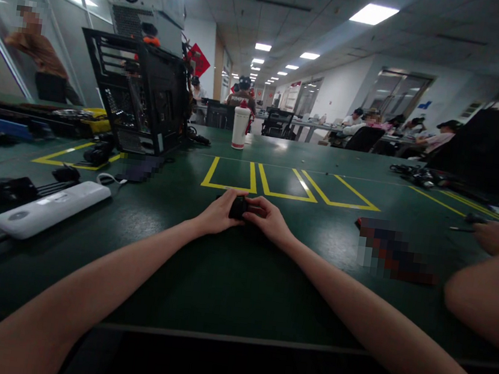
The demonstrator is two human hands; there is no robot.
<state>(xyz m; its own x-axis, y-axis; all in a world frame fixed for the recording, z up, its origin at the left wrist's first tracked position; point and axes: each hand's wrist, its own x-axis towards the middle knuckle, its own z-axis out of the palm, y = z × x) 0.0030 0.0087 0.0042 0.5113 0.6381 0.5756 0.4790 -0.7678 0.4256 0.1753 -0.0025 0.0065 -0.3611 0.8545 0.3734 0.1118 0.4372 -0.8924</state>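
Note:
Just above the green table, in front of the yellow tape outlines, my two hands meet around a small black object. Its kind is too dark and small to make out. My left hand wraps it from the left, fingers behind and thumb in front. From the right, my right hand closes thumb and bent fingertips on its edge. Much of the object is hidden by the fingers.
To the left lies a white power strip with black plugs and cables; behind it stands an open computer case. A white bottle stands beyond the tape. A dark, red-edged pixelated item lies right, near another person's arm.

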